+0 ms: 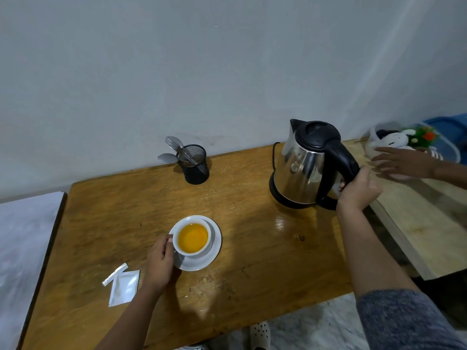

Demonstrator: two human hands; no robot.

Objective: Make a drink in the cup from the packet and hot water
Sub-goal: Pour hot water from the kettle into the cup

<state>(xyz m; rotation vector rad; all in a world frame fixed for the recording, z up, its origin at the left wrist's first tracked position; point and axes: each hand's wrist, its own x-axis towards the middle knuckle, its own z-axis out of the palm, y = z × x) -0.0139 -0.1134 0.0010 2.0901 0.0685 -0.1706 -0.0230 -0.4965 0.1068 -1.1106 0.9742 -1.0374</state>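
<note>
A white cup (177, 245) full of orange liquid stands on a white saucer (213, 251) on the wooden table (252, 248). My left hand (160, 261) grips the cup at its left side. A steel kettle (300, 170) with a black lid sits on its black base at the back right, and my right hand (358, 190) is closed around its black handle. The torn silver packet (123, 286) lies flat left of my left hand, its torn-off strip (114, 274) beside it.
A black mesh holder (195, 165) with spoons and forks stands by the wall. Another person's hand (401, 162) reaches over a lighter side table (424, 223) on the right, near a white bowl with a soft toy (394, 140). A grey surface (22, 248) adjoins the left edge.
</note>
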